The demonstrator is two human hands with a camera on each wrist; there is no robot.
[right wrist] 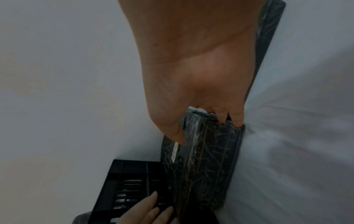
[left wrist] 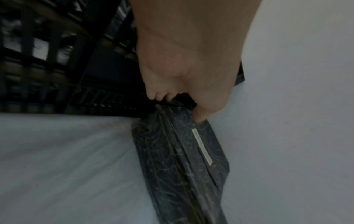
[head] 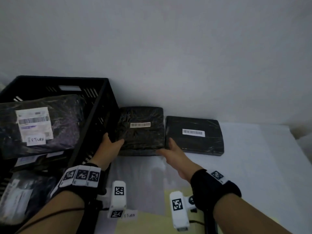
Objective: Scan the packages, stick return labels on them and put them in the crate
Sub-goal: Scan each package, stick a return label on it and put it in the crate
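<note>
Nearest, at six o'clock in the head view, a small RETURN label (head: 129, 215) lies on the white counter (head: 253, 166) between the two forearms. Further out, the left hand (head: 110, 146) grips the near-left corner of the wrapped package (head: 141, 130), thumb on top and fingers (left wrist: 153, 94) curled under the edge. The right hand (head: 170, 153) holds the near-right corner likewise, thumb on the top face and fingers (right wrist: 237, 119) tucked at the edge.

This package lies flat at twelve o'clock, just beside the black crate (head: 101, 105) at ten o'clock, barcode up. A second package (head: 194, 135) lies at one o'clock, close alongside.

Judged risks: the plastic wrap looks slick and loose, so corner-only grips may slip or only stretch the film. Lifting could snag the crate wall or nudge the neighbouring package. It shows no return label yet, so crating it now would skip that step.
</note>
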